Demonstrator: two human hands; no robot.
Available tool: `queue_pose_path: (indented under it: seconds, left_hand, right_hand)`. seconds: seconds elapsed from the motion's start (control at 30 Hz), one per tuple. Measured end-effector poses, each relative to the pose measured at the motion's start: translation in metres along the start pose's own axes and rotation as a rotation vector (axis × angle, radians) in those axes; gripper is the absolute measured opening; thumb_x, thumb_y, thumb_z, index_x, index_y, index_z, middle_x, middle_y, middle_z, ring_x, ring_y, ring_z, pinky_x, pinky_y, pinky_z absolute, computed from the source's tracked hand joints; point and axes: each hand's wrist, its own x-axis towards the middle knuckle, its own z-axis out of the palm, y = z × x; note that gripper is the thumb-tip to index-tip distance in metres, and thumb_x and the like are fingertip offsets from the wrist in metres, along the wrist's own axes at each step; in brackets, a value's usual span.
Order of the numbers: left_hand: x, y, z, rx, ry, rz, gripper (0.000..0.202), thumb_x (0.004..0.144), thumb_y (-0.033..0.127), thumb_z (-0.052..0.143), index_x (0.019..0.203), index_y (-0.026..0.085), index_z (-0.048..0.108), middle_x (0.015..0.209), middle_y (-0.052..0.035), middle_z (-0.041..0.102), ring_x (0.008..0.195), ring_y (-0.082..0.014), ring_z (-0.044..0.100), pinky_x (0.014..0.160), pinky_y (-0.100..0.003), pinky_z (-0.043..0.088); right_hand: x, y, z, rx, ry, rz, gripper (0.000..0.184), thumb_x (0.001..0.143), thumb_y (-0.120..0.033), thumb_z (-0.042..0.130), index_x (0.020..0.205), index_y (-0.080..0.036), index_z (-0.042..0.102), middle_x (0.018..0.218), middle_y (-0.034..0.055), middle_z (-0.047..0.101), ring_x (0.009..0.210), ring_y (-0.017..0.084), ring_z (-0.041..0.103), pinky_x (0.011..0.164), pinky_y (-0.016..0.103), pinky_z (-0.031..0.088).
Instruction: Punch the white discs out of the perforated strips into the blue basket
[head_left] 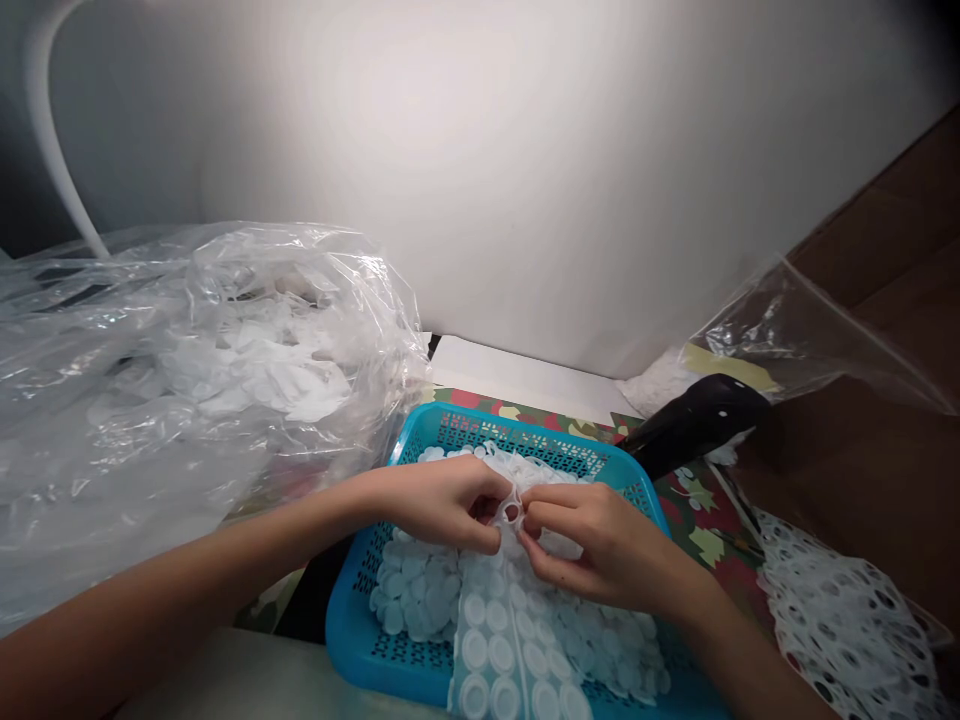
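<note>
Over the middle of a blue perforated basket (351,640), a translucent white plastic sheet (487,650) with rows of round discs was held between two bare hands, its lower part hanging over the near rim. The left hand (450,500) had its grip closed on the sheet's upper part, thumb opposite fingers; the right hand (600,545) had its grip pinched on the same part, fingertips beside a small ring (511,512) with an open-looking centre.

Work appeared partway: the sheet's lower rows were filled with discs, while many loose discs (420,590) lay heaped in the basket on both sides of it. Netlike holed sheets (847,620), apparently emptied of their discs, lay at the right. How many sheets were left could not be told.

At the left, a large clear plastic bag (315,245) held a jumble of white pieces (300,370), their form unclear. Beyond the basket's far right corner lay a black-handled tool (697,420), its working end unclear, on the leaf-patterned desk (701,492).
</note>
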Motion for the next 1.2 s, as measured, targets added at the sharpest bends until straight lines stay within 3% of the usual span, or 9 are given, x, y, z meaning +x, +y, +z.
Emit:
queue_pose_path:
  seconds: [0.3, 0.57, 0.7, 0.8, 0.97, 1.03, 1.1, 1.2]
  left_hand:
    - [0.0, 0.002, -0.001, 0.024, 0.006, -0.005, 0.002, 0.07, 0.016, 0.05, 0.068, 0.015, 0.05, 0.063, 0.0022, 0.049, 0.054, -0.0086, 0.043, 0.049, -0.021, 0.032]
    - [0.0, 0.002, 0.0, 0.034, 0.008, 0.019, 0.006, 0.068, 0.013, 0.051, 0.064, 0.015, 0.047, 0.061, 0.0028, 0.049, 0.054, -0.0082, 0.043, 0.049, -0.021, 0.033]
    - [0.001, 0.0, -0.002, 0.036, 0.003, 0.029, 0.001, 0.068, 0.014, 0.052, 0.068, 0.014, 0.051, 0.062, 0.0024, 0.05, 0.054, -0.0082, 0.042, 0.048, -0.021, 0.033]
    - [0.001, -0.002, -0.002, 0.046, 0.006, 0.033, 0.002, 0.069, 0.014, 0.052, 0.07, 0.014, 0.053, 0.061, 0.0024, 0.05, 0.053, -0.0082, 0.042, 0.048, -0.02, 0.032]
    - [-0.001, 0.001, -0.002, 0.069, 0.0, -0.002, 0.008, 0.069, 0.014, 0.051, 0.074, 0.014, 0.057, 0.063, 0.0022, 0.052, 0.054, -0.0083, 0.044, 0.049, -0.02, 0.033]
    - [-0.001, 0.003, -0.002, 0.071, -0.011, -0.01, 0.01, 0.07, 0.013, 0.05, 0.076, 0.014, 0.057, 0.063, 0.0023, 0.052, 0.054, -0.0082, 0.044, 0.049, -0.02, 0.033]
    - [-0.001, 0.004, -0.002, 0.076, -0.003, -0.015, 0.007, 0.071, 0.013, 0.048, 0.074, 0.014, 0.055, 0.061, 0.0026, 0.05, 0.054, -0.0081, 0.044, 0.049, -0.02, 0.033]
    - [-0.001, 0.003, -0.002, 0.088, 0.013, -0.034, 0.007, 0.072, 0.014, 0.047, 0.066, 0.015, 0.049, 0.058, 0.0031, 0.047, 0.052, -0.0078, 0.042, 0.047, -0.02, 0.031]
  right_hand:
    - [-0.001, 0.001, -0.002, -0.019, 0.055, -0.007, 0.013, 0.086, -0.02, 0.043, 0.087, -0.017, 0.056, 0.085, 0.0048, 0.061, 0.073, 0.013, 0.056, 0.06, 0.024, 0.041]
    - [0.0, -0.001, 0.005, -0.191, 0.118, -0.081, 0.014, 0.08, -0.012, 0.045, 0.075, -0.015, 0.057, 0.074, 0.004, 0.059, 0.067, 0.015, 0.054, 0.054, 0.025, 0.038]
    - [-0.002, -0.002, 0.008, -0.026, 0.153, 0.023, 0.011, 0.08, -0.013, 0.045, 0.074, -0.017, 0.053, 0.075, 0.0022, 0.058, 0.061, 0.011, 0.05, 0.053, 0.023, 0.038]
    - [-0.001, 0.0, 0.007, 0.078, 0.248, 0.141, 0.01, 0.079, -0.012, 0.047, 0.071, -0.018, 0.049, 0.077, 0.0009, 0.056, 0.053, 0.007, 0.045, 0.049, 0.021, 0.037]
    - [0.0, 0.007, 0.002, 0.042, 0.485, 0.276, 0.011, 0.075, -0.012, 0.049, 0.067, -0.018, 0.045, 0.061, -0.0036, 0.044, 0.049, 0.007, 0.039, 0.048, 0.022, 0.032]
    - [0.0, 0.009, 0.001, 0.014, 0.518, 0.28, 0.015, 0.072, -0.012, 0.049, 0.063, -0.019, 0.04, 0.058, -0.0046, 0.038, 0.048, 0.008, 0.035, 0.048, 0.023, 0.029]
    - [-0.001, 0.01, 0.0, 0.0, 0.472, 0.265, 0.021, 0.071, -0.014, 0.05, 0.059, -0.019, 0.033, 0.056, -0.005, 0.033, 0.049, 0.008, 0.031, 0.047, 0.024, 0.025]
    - [-0.002, 0.007, 0.001, 0.0, 0.296, 0.211, 0.027, 0.071, -0.016, 0.049, 0.058, -0.019, 0.026, 0.054, -0.0052, 0.03, 0.049, 0.008, 0.028, 0.048, 0.024, 0.02]
